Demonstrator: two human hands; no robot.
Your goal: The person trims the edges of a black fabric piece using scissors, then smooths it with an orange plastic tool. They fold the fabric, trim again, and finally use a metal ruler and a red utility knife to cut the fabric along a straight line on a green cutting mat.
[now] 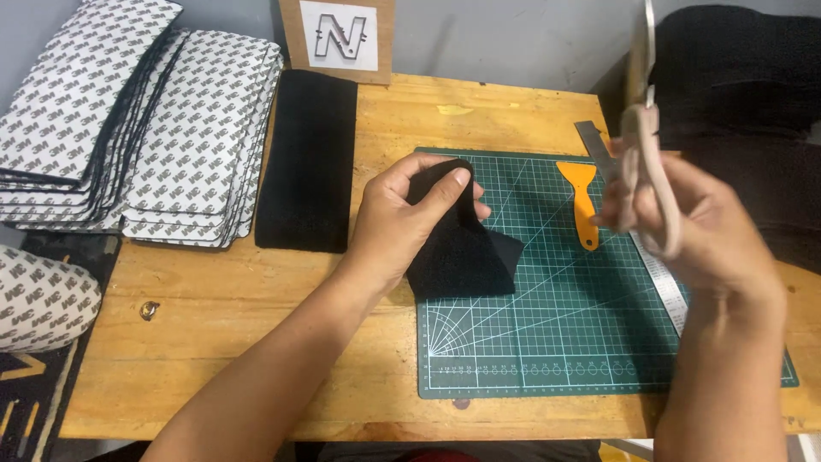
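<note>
Left hand [395, 224]: clenched on a black fabric piece [462, 248], thumb on top and fingers beneath, with the upper edge lifted and folded over the fingers. The lower part of the piece rests on the green cutting mat [599, 342], near the mat's 9 o'clock edge.

Right hand [714, 231]: grasping a pair of scissors [647, 128] by the pale handles, blades pointing up toward 12 o'clock. The tool is motion-blurred; whether the blades stand apart cannot be told. The hand is raised above the mat's 3 o'clock side, well apart from the fabric piece.

Between the hands, an orange-handled scraper [581, 201] lies on the mat. A steel ruler [637, 248] runs along the mat's right edge, partly hidden behind the right hand.

Step in hand, as judged: the piece is presented for trimming and the scissors are being readied. The next move calls for bringing the blades to the lifted edge while the left hand keeps the fabric taut and its fingers clear of the cut line.

At 9 o'clock from the mat, a long black fabric strip [308, 162] lies flat on the desk [256, 342]. Beyond it, at 10 o'clock, lie stacks of backed sheets [197, 137] with printed white liner.
</note>
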